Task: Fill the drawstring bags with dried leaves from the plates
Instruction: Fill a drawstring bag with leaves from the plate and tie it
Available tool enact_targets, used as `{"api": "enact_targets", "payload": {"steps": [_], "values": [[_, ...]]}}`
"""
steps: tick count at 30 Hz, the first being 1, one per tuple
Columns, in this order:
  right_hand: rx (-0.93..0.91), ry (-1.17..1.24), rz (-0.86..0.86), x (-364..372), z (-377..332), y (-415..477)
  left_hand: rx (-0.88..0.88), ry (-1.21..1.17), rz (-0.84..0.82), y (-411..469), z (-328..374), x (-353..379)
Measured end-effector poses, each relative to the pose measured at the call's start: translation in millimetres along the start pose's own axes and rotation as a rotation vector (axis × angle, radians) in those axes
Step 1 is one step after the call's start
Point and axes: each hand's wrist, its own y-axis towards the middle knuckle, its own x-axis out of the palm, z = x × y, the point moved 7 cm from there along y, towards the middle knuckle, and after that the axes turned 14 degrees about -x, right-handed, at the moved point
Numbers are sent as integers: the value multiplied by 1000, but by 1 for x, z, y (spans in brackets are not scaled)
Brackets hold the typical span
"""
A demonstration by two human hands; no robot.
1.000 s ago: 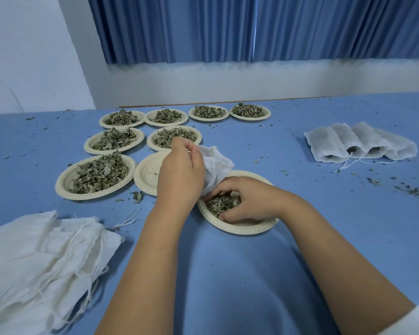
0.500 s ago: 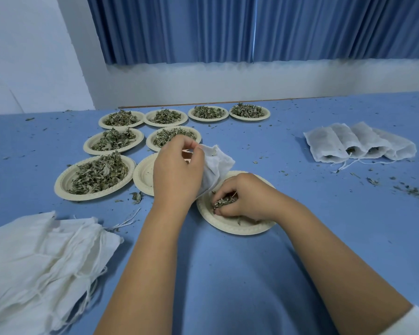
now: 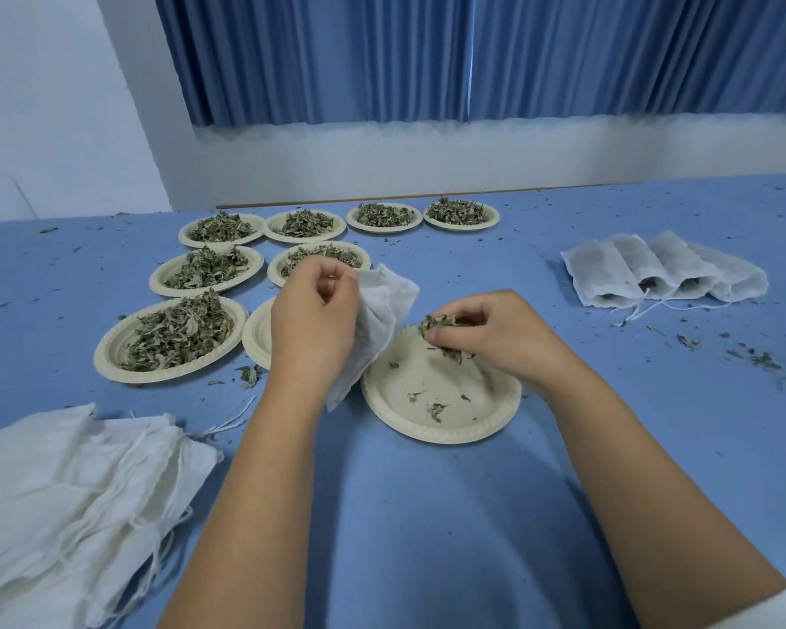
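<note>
Left hand [image 3: 312, 320] pinches mouth of white drawstring bag [image 3: 382, 311]. Right hand [image 3: 495, 333] grips clump of dried leaves [image 3: 441, 324] over nearly bare plate [image 3: 427, 383]. About four filled bags [image 3: 663, 274] lie at right. Seven full plates [image 3: 173, 338] and stack of empty bags [image 3: 78, 483] remain: judged well under half done.

Plate [image 3: 427, 379] sited at centre of worktop [image 3: 427, 537]. Bag [image 3: 384, 311] held over its left rim by left hand [image 3: 312, 320]; leaves [image 3: 436, 323] held over its far rim by right hand [image 3: 500, 333]. Second plate [image 3: 257, 335] set just left, partly behind left hand. Seven loaded plates [image 3: 103, 358] ranged left and behind, in three rows. Bag pile [image 3: 64, 492] laid near left; filled bags [image 3: 654, 270] laid far right.
</note>
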Motion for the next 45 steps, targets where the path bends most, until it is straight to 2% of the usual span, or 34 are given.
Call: {"api": "enact_targets", "payload": {"steps": [5,9,16,23,26,29,37,45], "values": [[0,143,178,-20,0,1,-8,72,-101,-5,-1,13],[42,214,230,-27,3,-1,32,165,-144,-10,3,20],[173,396,82,-15,7,-2,114,308,-122,-14,4,33],[260,385,-59,-4,12,-6,181,338,-134,-18,8,41],[259,390,-23,-3,13,-5,202,374,-160,-22,9,45],[249,507,27,-8,12,-4,184,394,-160,-22,7,48],[339,513,-19,-3,19,-7,191,344,-135,-24,9,45],[338,592,83,-6,20,-5,176,422,-281,-31,9,51]]}}
